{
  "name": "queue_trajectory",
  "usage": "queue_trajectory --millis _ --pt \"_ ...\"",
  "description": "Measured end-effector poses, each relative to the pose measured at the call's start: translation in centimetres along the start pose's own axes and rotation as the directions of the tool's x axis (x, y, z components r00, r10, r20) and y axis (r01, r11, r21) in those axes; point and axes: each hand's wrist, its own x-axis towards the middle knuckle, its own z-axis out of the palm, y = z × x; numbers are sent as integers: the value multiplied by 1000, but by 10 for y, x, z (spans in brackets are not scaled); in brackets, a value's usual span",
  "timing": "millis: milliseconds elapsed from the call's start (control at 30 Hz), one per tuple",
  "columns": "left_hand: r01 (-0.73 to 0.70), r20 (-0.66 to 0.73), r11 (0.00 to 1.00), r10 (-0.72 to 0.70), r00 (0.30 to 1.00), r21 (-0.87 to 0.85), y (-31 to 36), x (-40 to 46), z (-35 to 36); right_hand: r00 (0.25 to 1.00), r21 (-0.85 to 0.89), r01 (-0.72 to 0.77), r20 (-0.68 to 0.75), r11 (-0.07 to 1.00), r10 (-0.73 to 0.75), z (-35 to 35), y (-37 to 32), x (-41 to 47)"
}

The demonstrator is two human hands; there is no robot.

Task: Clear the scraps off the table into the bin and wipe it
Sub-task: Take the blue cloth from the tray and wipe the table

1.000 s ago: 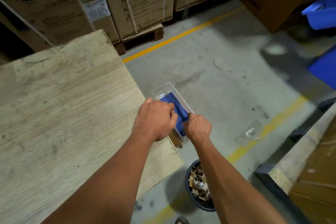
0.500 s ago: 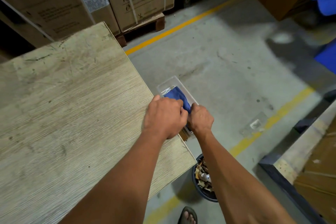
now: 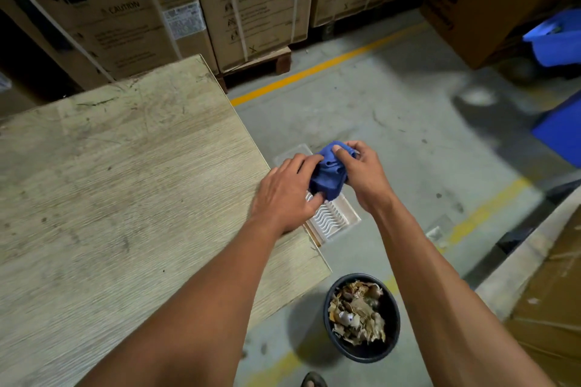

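2 hands [image 3: 287, 195], 1 blue cloth [image 3: 328, 174], 1 bin [image 3: 361, 319], 1 table [image 3: 125, 198], 1 tray [image 3: 333, 218]

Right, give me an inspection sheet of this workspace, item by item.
Surface: wooden table, worn and scratched, no scraps seen on it.
Job's things: blue cloth bunched between both hands; black bin on the floor, holding scraps.
Clutter: clear plastic tray at the table's edge, under the cloth.
Grips: left hand and right hand both hold the cloth.
Cables: nothing seen.
Surroundings: strapped cardboard boxes, yellow floor line, blue tubs.
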Motion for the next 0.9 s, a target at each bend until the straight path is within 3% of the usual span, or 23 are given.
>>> queue_trajectory --millis 267,533,800,900 --pt "36 -72 896 -76 995 -443 13 -19 -18 984 20 77 158 997 -79 -8 -36 -46" --pt "76 -42 827 -120 992 -558 20 -36 -85 941 41 76 326 996 -85 4 -86 -87" --pt "69 -201 814 -223 954 -577 20 -46 -151 886 127 67 448 990 -118 32 -131 -122" --pt "110 -199 783 -288 937 -613 10 -51 -171 883 16 123 454 992 -117 40 -141 -132"
